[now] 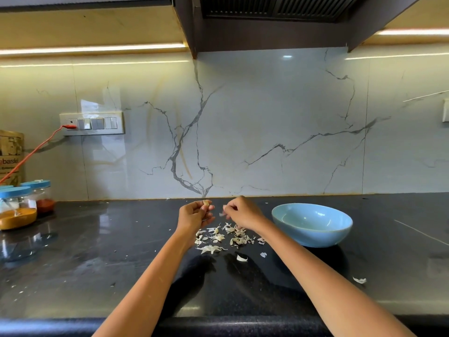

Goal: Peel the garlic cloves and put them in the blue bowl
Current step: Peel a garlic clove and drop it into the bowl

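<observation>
Left hand (194,213) pinching a pale garlic clove (206,203), right hand (239,211) pinching a skin scrap, papery white peel pile (222,237) on glossy black countertop (97,251), round blue ceramic bowl (312,224) at right

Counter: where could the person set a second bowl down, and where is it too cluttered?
Bare: between the jars and left hand, and right of the blue bowl. Crowded: the peel pile below both hands.

Black countertop (97,263) bears blue bowl (312,226), garlic skins (223,237), spice jars (18,206).

A pale garlic clove (205,203) is held up left of the empty blue bowl (313,233).
</observation>
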